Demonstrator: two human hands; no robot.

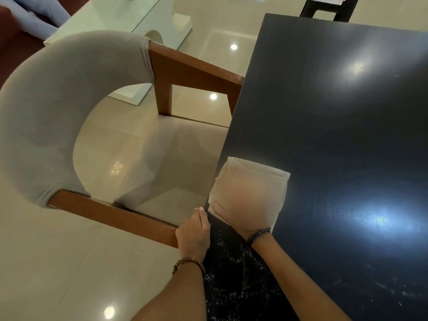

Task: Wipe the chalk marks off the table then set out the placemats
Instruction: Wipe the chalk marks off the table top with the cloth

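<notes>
A dark, glossy table (pixel 335 123) fills the right side of the head view. A folded white cloth (pixel 268 173) lies at its left edge. My right hand (pixel 243 205) presses down on the cloth and is blurred by motion. Just left of it, my left hand (pixel 193 232) sits at the table's edge, fingers curled over it beside a chair arm. Faint pale chalk smears (pixel 389 288) show on the tabletop at the lower right. No placemats are in view.
A grey-backed chair (pixel 58 100) with wooden arms (pixel 115 214) stands close against the table's left side. A low glass table (pixel 111 17) is beyond it, and dark furniture legs (pixel 328 8) at the far end. The tiled floor is glossy.
</notes>
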